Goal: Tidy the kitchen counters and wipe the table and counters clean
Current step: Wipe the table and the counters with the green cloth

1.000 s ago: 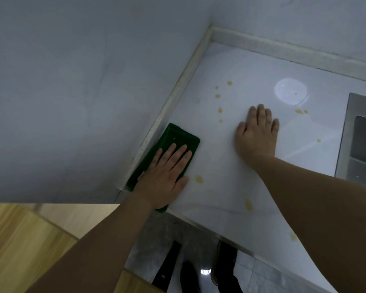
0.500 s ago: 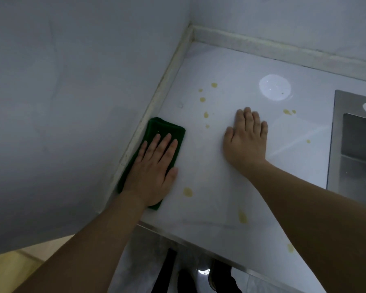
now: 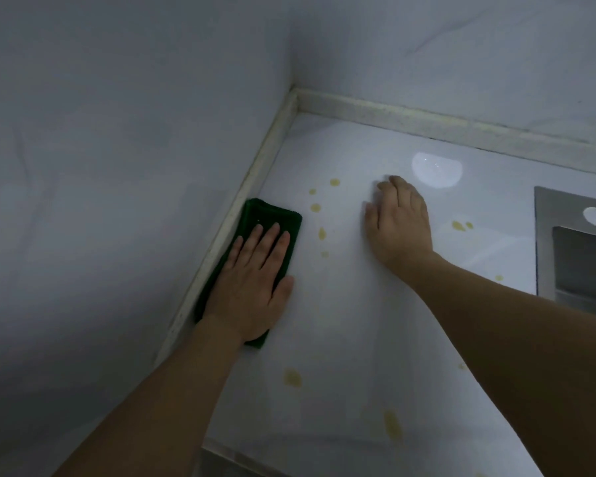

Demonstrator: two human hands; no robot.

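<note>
A folded green cloth lies flat on the white counter, tight against the raised strip along the left wall. My left hand presses down on it with straight fingers, covering its near half. My right hand rests flat on the bare counter to the right, fingers together. Yellowish drips dot the surface: several small ones between my hands, a pair right of my right hand, and larger spots nearer the front edge.
A steel sink is set into the counter at the right. Grey walls close off the left and back, meeting in a corner. The counter's front edge runs along the bottom. A round lamp reflection shines near the back.
My left hand has slid the cloth further back along the left wall. My right hand has stayed flat on the counter. The view has moved closer over the counter.
</note>
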